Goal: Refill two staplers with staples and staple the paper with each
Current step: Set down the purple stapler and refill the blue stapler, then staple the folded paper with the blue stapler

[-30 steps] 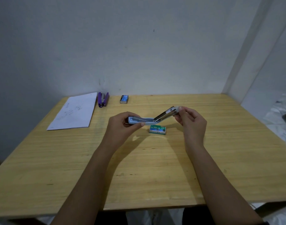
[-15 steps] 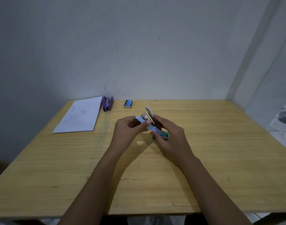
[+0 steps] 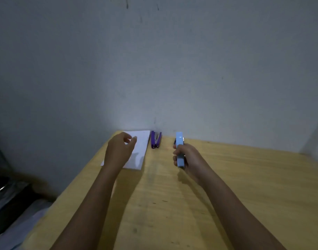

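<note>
- The right hand point(image 3: 189, 158) was seen curled round the light blue stapler point(image 3: 179, 139), which was gripped at its near half. The stapler was held closed and raised off the table point(image 3: 244, 177), with its far end pointed toward the far edge.
- The left hand point(image 3: 118, 152) was held over the near left part of the paper point(image 3: 141, 150). Its fingers were loosely curled and nothing was held in them. Contact with the sheet could not be determined.
- The paper was laid flat at the far left corner of the table, with its far edge close to the wall point(image 3: 172, 69).
- The purple stapler point(image 3: 155, 139) was laid open in a narrow V at the far edge, just beside the right edge of the paper, between the paper and the blue stapler.
</note>
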`<state>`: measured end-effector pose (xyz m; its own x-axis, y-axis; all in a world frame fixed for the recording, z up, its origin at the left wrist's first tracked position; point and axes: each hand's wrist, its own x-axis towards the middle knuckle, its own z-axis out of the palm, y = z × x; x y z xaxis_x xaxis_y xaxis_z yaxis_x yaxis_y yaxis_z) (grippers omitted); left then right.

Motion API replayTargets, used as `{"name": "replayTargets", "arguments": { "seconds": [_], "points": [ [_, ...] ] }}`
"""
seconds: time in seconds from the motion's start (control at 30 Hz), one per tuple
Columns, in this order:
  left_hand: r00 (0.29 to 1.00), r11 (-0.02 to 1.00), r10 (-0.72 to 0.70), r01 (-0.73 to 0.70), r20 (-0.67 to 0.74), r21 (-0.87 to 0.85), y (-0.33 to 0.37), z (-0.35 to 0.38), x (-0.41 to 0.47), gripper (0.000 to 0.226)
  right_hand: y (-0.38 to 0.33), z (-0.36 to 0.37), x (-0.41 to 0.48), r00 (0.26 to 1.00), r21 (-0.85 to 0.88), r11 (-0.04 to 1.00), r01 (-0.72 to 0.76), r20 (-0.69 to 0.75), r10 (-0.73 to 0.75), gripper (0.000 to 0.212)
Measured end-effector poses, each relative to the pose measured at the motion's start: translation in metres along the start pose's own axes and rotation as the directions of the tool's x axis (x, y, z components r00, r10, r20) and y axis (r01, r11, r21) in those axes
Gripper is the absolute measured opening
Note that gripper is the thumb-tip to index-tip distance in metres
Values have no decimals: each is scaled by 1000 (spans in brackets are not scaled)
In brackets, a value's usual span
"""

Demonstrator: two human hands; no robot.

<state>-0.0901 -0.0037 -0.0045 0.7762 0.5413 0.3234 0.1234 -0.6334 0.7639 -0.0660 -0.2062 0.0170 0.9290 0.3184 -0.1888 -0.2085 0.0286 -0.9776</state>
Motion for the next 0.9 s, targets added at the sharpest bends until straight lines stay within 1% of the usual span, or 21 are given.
{"name": "replayTargets", "arguments": {
  "seconds": [0.03, 0.1, 0.13, 0.17, 0.23, 0.27, 0.33, 0.43, 0.47, 0.53, 0.57, 0.6, 0.67, 0.7, 0.73, 0.77, 0.83, 0.9],
  "points": [
    [998, 994, -48, 45, 27, 99, -16, -1, 8, 36, 1, 14, 10, 999, -58, 998, -28, 16, 29, 11],
    [982, 939, -166, 129, 90, 318, -39, -3, 19, 56, 9, 40, 30, 999, -272, 962, -36, 7, 40, 11],
    [969, 901, -222, 161, 109, 404, -47, -3, 23, 65, 13, 51, 40, 1000, -378, 926, -8, -3, 7, 9],
    [957, 870, -262, 179, 123, 460, -52, -3, 26, 74, 17, 61, 50, 999, -467, 884, 33, -8, -41, 12],
    [939, 834, -310, 194, 148, 517, -60, -3, 33, 88, 26, 79, 70, 994, -610, 788, 84, -2, -108, 21],
    [931, 824, -323, 189, 169, 534, -64, -2, 37, 93, 29, 86, 78, 993, -661, 746, 85, -4, -116, 27],
    [916, 822, -342, 183, 210, 539, -69, -1, 44, 99, 35, 97, 93, 993, -706, 705, 59, -31, -115, 35],
    [893, 859, -371, 225, 256, 460, -74, -3, 48, 104, 38, 107, 105, 989, -707, 707, 35, -75, -124, 37],
    [886, 862, -380, 235, 267, 449, -77, -5, 48, 106, 38, 110, 105, 990, -689, 724, 31, -80, -118, 37],
    [886, 869, -388, 259, 255, 421, -81, -8, 47, 104, 38, 111, 107, 992, -596, 802, 38, -76, -103, 36],
    [894, 887, -387, 293, 227, 357, -84, -10, 47, 99, 37, 110, 107, 993, -522, 852, 41, -70, -91, 37],
    [897, 906, -395, 344, 200, 245, -86, -11, 48, 91, 36, 108, 106, 995, -426, 904, 42, -61, -75, 38],
    [897, 909, -402, 415, 183, -39, -87, -17, 47, 73, 32, 101, 102, 998, -226, 974, 29, -47, -41, 40],
    [902, 900, -377, 410, 209, -145, -86, -19, 47, 63, 29, 96, 100, 998, -146, 989, 30, -42, -36, 35],
    [906, 891, -345, 398, 246, -216, -81, -22, 46, 51, 25, 90, 96, 999, -99, 994, 38, -31, -42, 25],
    [910, 878, -308, 385, 279, -285, -77, -23, 45, 42, 21, 86, 92, 998, -82, 995, 55, -17, -57, 19],
    [916, 828, -249, 370, 316, -421, -61, -25, 40, 35, 13, 74, 82, 991, -85, 988, 131, -6, -132, 25],
    [931, 811, -196, 331, 309, -483, -45, -24, 34, 30, 7, 60, 76, 976, -95, 972, 214, -21, -216, 28]
  ]
}}
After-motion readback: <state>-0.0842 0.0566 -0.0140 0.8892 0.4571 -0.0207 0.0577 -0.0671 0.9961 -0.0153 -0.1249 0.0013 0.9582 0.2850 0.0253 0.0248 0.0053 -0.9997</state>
